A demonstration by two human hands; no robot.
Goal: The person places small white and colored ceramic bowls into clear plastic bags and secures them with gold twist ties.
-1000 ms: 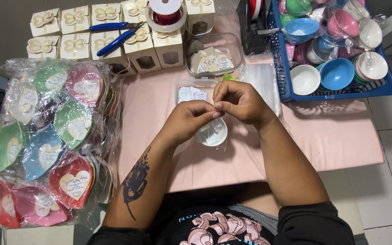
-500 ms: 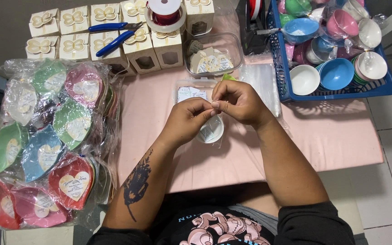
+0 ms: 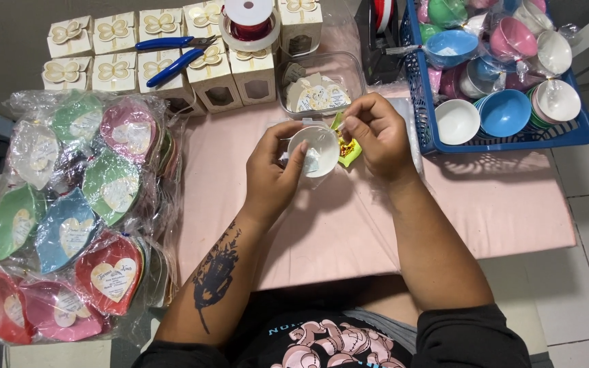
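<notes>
My left hand (image 3: 273, 170) holds a small white bowl (image 3: 322, 144) wrapped in clear film, thumb on its rim, above the pink tablecloth (image 3: 349, 225). My right hand (image 3: 376, 133) pinches the film at the bowl's right edge. Under the bowl lies a small green and yellow leaf-shaped tag (image 3: 348, 146), partly hidden by my fingers.
A blue basket (image 3: 506, 140) of coloured bowls stands at the right. A clear tub of paper tags (image 3: 318, 92) sits behind my hands. Cream gift boxes (image 3: 165, 68), blue pliers (image 3: 172, 58) and a red ribbon spool (image 3: 249, 20) fill the back. Wrapped heart-shaped dishes (image 3: 76, 211) pile at the left.
Both hands have lifted the bowl up and away from me; the hands have parted, the bowl now tilted and showing its inside.
</notes>
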